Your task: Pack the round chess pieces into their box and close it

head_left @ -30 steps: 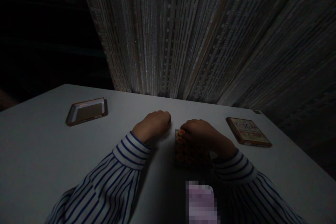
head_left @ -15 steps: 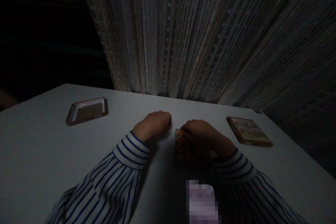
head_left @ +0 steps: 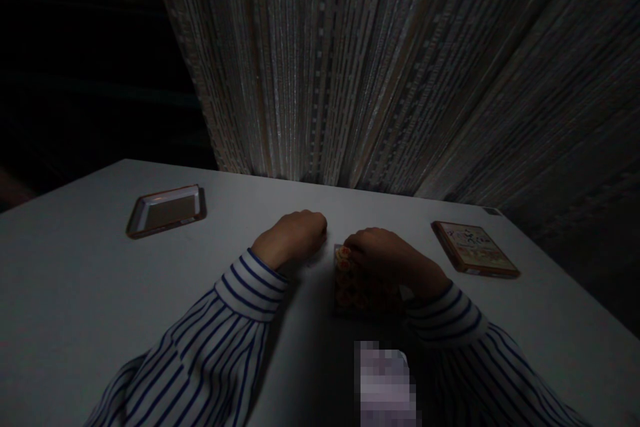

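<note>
The right hand (head_left: 387, 255) has its fingers bent over the far corner of a tray of round pieces (head_left: 353, 299), hiding part of it — whether they grip a piece cannot be told. The left hand (head_left: 295, 237) is curled on the white table (head_left: 240, 213), beside the tray; its hold is unclear. An open shallow box (head_left: 167, 211) lies far left, a printed box (head_left: 475, 250) right — a pixelated patch (head_left: 385, 383) nearer the person.

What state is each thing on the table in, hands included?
Shallow brown-rimmed rectangular tray: open side up.
Flat brown-edged rectangular box: printed face up, contents hidden.
Small square tray of round orange-topped pieces: partly hidden by right hand.
Left hand: fingers curled, grip hidden.
Right hand: over small tray, fingers beside corner piece.
Lilac object: pixelated, can't tell.
</note>
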